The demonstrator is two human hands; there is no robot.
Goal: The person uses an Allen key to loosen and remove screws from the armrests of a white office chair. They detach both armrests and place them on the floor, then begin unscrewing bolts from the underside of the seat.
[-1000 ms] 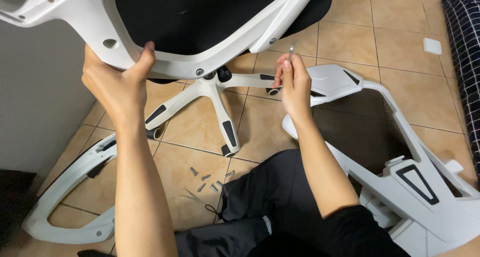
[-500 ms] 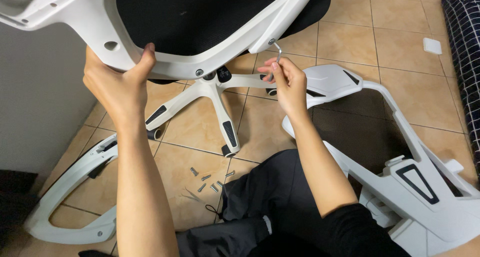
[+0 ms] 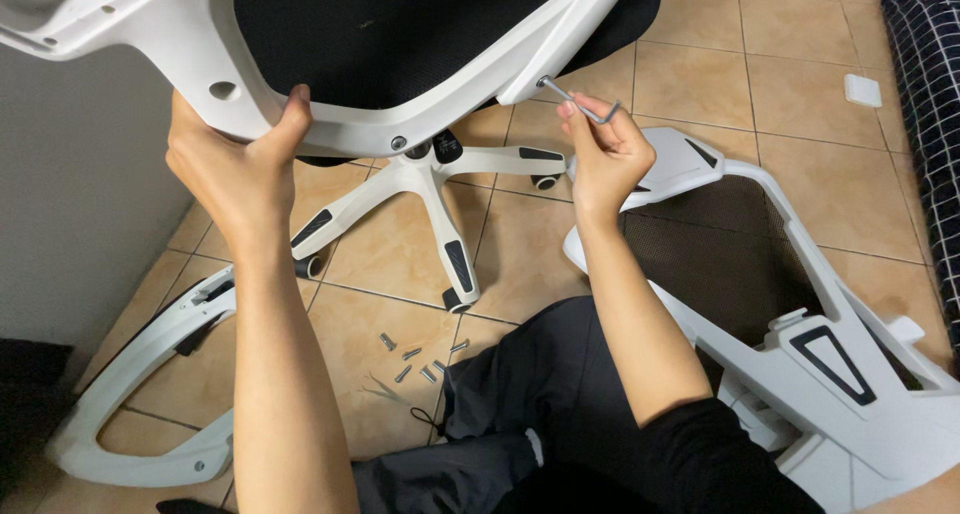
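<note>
While the white seat frame (image 3: 300,124) is gripped by the closed left hand (image 3: 235,169), a hex key (image 3: 578,102), pinched in the right hand (image 3: 605,154), is seated in a bolt (image 3: 541,82); tightening appears underway, a steady turn being called for.

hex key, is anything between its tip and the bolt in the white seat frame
Nothing visible does. The hex key, held in the right hand, already has its tip at the bolt on the white seat frame. The left hand grips the frame's edge well to the side.
</note>
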